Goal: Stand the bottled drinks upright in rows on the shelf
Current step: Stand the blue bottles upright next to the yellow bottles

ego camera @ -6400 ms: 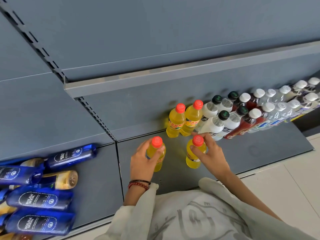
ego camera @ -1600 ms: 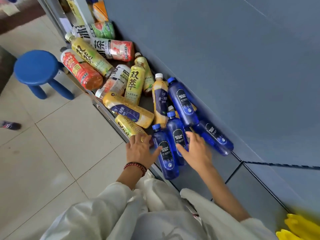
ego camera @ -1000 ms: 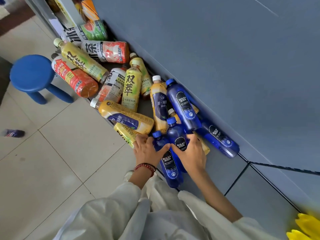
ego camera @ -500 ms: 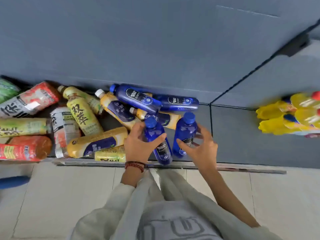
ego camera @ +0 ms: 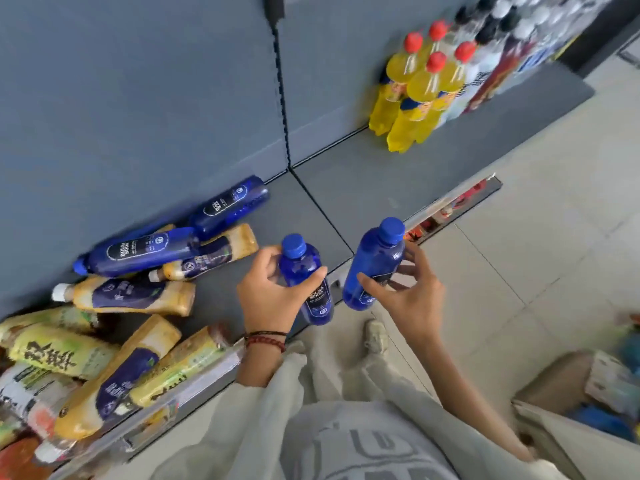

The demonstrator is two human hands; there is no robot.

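Gripping two blue bottles (ego camera: 375,268) over the shelf (ego camera: 363,181) edge at six o'clock, left hand (ego camera: 273,299) and right hand (ego camera: 412,301) may topple the yellow bottles (ego camera: 415,95) at one o'clock if both land crowded.

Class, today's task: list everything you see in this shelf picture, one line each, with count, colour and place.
lying soda bottles: two, blue, on their sides by the back panel, left.
tan bottles: three, tan with purple labels, lying in the left pile.
yellow-green bottles: at least two, yellow-green, lying at the pile's front.
yellow drinks: four, yellow with red caps, upright, right rear.
capped bottles: count unclear, white and black caps, rows beyond the yellow drinks.
shelf: one, grey, under all bottles.
left soda bottle: one, blue, near the shelf's front edge.
right soda bottle: one, blue, near the front edge.
left hand: one, grips the left soda bottle.
right hand: one, holds the right soda bottle.
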